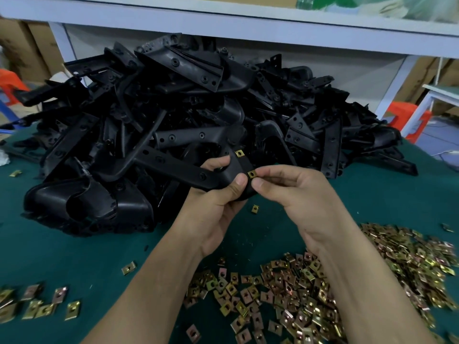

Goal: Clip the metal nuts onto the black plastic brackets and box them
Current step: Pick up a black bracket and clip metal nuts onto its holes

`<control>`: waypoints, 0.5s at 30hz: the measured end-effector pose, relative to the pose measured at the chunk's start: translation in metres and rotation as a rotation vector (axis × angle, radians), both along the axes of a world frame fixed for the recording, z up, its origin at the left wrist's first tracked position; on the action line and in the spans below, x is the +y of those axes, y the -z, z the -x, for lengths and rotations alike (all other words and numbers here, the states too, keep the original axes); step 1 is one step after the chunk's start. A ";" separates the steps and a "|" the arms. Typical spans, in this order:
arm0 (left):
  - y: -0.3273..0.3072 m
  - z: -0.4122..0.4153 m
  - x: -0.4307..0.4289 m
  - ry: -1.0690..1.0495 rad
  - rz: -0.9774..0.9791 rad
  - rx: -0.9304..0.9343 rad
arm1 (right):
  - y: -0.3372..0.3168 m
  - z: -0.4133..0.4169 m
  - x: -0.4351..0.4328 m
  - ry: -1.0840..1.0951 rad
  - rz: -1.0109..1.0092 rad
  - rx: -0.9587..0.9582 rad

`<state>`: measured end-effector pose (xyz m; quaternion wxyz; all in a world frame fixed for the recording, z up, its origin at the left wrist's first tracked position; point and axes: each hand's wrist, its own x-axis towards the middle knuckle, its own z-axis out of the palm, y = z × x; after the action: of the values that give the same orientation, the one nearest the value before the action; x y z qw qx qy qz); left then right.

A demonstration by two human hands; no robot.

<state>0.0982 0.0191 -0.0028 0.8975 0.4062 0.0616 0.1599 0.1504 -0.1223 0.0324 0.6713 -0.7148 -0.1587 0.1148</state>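
Holding a black bracket (173, 167) just above centre, our left grip (216, 202) clenches its end while our right grip (293, 192) pinches a brass nut (251, 174) onto its edge. A second nut (239, 153) sits clipped at eleven o'clock of it; loose nuts (298, 294) lie at five o'clock.

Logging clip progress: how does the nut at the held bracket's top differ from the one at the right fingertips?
The upper nut sits on the bracket untouched; the lower nut is pinched by the right hand while the left hand grips the bracket. The upper nut lies farther away than the lower nut. Both are yellowish with a centre hole.
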 end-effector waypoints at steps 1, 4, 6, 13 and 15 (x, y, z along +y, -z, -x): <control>-0.001 0.001 0.001 0.010 0.004 -0.003 | -0.002 0.000 0.000 -0.002 0.005 0.014; -0.004 0.002 0.002 0.061 0.015 -0.037 | -0.012 0.002 -0.001 -0.001 0.007 0.094; -0.007 0.003 0.002 0.079 0.023 -0.071 | -0.022 0.005 -0.003 -0.015 0.002 0.123; -0.019 0.021 -0.040 0.254 -0.107 -0.092 | -0.037 0.033 -0.042 0.026 -0.050 0.104; -0.025 0.029 -0.061 0.253 -0.147 -0.086 | -0.040 0.046 -0.068 0.051 -0.116 0.111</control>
<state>0.0688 -0.0417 0.0225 0.8802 0.4682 -0.0404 0.0669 0.1048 -0.1905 0.0723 0.7219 -0.6712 -0.1093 0.1276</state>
